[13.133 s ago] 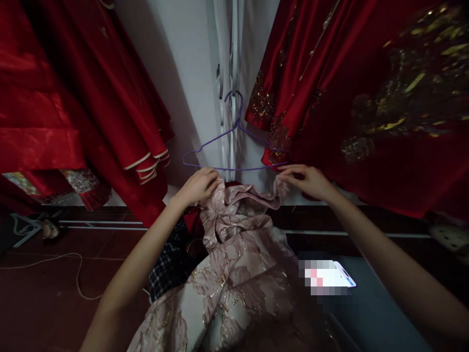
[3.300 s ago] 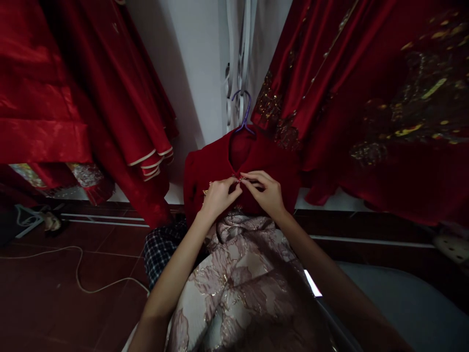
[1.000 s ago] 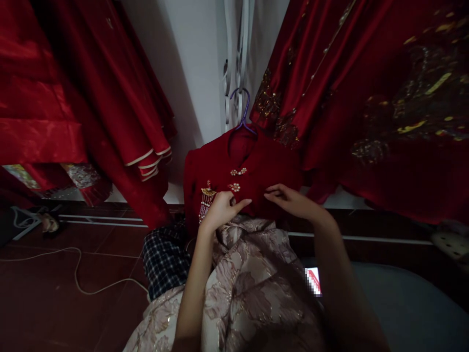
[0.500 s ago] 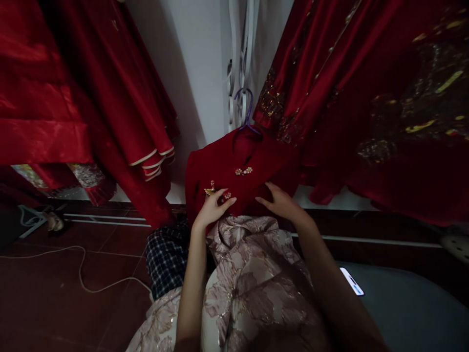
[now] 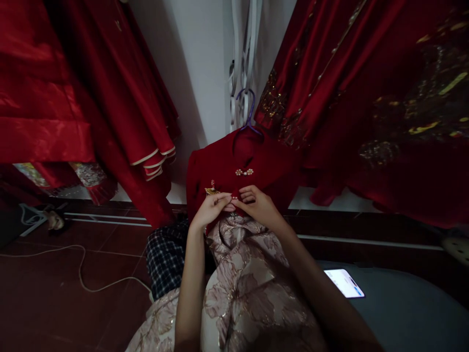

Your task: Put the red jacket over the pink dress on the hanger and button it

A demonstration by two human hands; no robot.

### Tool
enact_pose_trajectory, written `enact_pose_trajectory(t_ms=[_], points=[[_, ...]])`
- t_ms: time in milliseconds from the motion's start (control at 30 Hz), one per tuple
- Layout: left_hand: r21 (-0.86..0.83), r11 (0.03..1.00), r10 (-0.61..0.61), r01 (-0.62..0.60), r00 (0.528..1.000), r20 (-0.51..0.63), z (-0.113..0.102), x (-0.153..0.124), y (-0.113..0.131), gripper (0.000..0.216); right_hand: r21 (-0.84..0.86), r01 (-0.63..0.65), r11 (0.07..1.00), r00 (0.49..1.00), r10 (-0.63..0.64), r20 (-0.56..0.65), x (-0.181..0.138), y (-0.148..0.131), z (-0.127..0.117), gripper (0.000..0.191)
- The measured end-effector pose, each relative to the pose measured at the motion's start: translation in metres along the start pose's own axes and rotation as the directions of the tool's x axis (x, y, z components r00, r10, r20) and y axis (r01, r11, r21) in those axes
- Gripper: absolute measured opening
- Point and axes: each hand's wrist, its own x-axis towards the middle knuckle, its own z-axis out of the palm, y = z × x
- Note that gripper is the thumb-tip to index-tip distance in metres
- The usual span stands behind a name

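A red garment (image 5: 212,161) on a purple hanger (image 5: 249,115) lies across my lap. Its upper beaded fastener (image 5: 244,172) shows between the two front edges. Lower down, both hands meet at a second beaded fastener (image 5: 234,198), mostly covered by fingers. My left hand (image 5: 211,211) pinches its left side with thumb and forefinger. From the right, my right hand (image 5: 261,208) pinches the same spot, its other fingers curled. A gold brooch-like ornament with a tassel (image 5: 211,189) sits on the garment just above my left hand.
Red garments hang at the left (image 5: 44,88) and right (image 5: 351,161). A pale metal rack (image 5: 246,49) stands against the wall ahead. A lit phone (image 5: 344,283) lies on a grey seat (image 5: 410,303). A white cable (image 5: 84,274) crosses the tiled floor.
My right hand has moved left from the garment's right side to the lower fastener, its fingers closing. My left hand's thumb and forefinger have come together there. More of the phone shows.
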Motion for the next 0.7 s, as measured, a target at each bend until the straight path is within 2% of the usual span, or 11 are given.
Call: enact_pose_trajectory(t_ms=[167,233,267,300,367,400,433,467,567,700], points=[[0.010,1.000,-0.021,0.020,1.000,0.007,-0.006,0.003,-0.004,0.040,0.067,0.007,0.998,0.999,-0.010,0.041,0.002,-0.001,-0.003,0.028],[0.083,0.996,0.042,-0.033,0.993,-0.109,-0.009,0.007,-0.009,0.034,0.051,0.008,0.999,1.000,-0.009,0.028,0.002,-0.002,-0.006,0.024],[0.148,0.986,0.113,-0.082,0.970,-0.214,-0.011,0.010,-0.012,0.031,0.041,0.005,0.999,1.000,-0.005,0.014,0.002,-0.002,-0.007,0.024],[0.229,0.964,0.205,-0.132,0.920,-0.334,-0.014,0.013,-0.015,0.028,0.034,0.000,0.999,1.000,0.000,-0.003,0.003,-0.002,-0.008,0.025],[0.388,0.901,0.388,-0.193,0.758,-0.524,-0.020,0.018,-0.023,0.027,0.047,-0.007,0.999,0.999,0.008,-0.032,0.003,-0.001,-0.008,0.028],[0.432,0.878,0.441,-0.205,0.696,-0.566,-0.023,0.021,-0.026,0.030,0.070,-0.006,0.998,0.999,0.009,-0.043,0.003,-0.001,-0.007,0.029],[0.442,0.870,0.461,-0.217,0.676,-0.575,-0.025,0.023,-0.029,0.034,0.100,-0.002,0.995,0.999,0.008,-0.053,0.003,0.000,-0.006,0.030],[0.422,0.876,0.456,-0.235,0.689,-0.563,-0.027,0.025,-0.032,0.035,0.132,0.003,0.991,0.998,0.005,-0.061,0.004,0.000,-0.004,0.030],[0.306,0.913,0.395,-0.271,0.777,-0.490,-0.029,0.028,-0.039,0.031,0.208,0.020,0.978,0.998,-0.007,-0.063,0.007,0.001,0.003,0.031],[0.211,0.938,0.344,-0.276,0.811,-0.473,-0.027,0.031,-0.041,0.024,0.185,0.057,0.981,0.997,-0.046,-0.063,0.017,0.001,0.012,0.029]])
